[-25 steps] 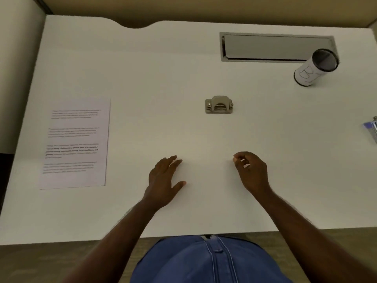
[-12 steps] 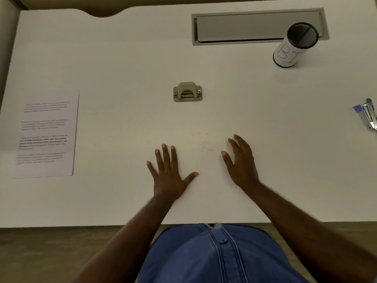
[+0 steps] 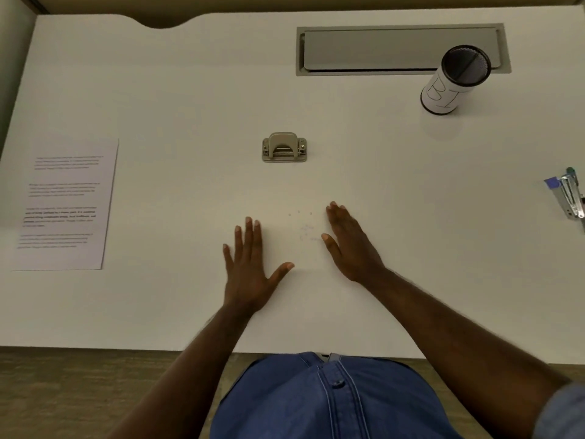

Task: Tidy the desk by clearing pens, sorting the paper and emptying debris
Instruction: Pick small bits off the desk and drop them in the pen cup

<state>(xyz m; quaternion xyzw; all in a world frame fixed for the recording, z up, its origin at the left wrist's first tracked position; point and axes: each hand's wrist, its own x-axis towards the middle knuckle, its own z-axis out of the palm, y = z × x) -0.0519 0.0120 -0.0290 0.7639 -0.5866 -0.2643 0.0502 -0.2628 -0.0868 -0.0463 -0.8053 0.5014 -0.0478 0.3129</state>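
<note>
A scatter of tiny paper debris [image 3: 305,228] lies on the white desk [image 3: 190,90] between my two hands. My left hand [image 3: 250,267] rests flat, fingers spread, just left of the specks. My right hand [image 3: 351,245] stands on its edge to their right, fingers straight and together, holding nothing. A grey hole punch [image 3: 284,147] sits beyond the debris. A printed sheet of paper [image 3: 65,205] lies at the left edge. A white pen cup with a black mesh rim [image 3: 451,82] stands at the back right.
A stapler with a blue tip [image 3: 568,198] lies at the right edge of the desk. A grey cable hatch [image 3: 380,50] is set into the desk at the back. The near desk edge runs just above my blue shirt [image 3: 326,397].
My right hand went from a pinched, curled pose to open with straight fingers. My left hand spread flat. The specks of debris now show between the hands.
</note>
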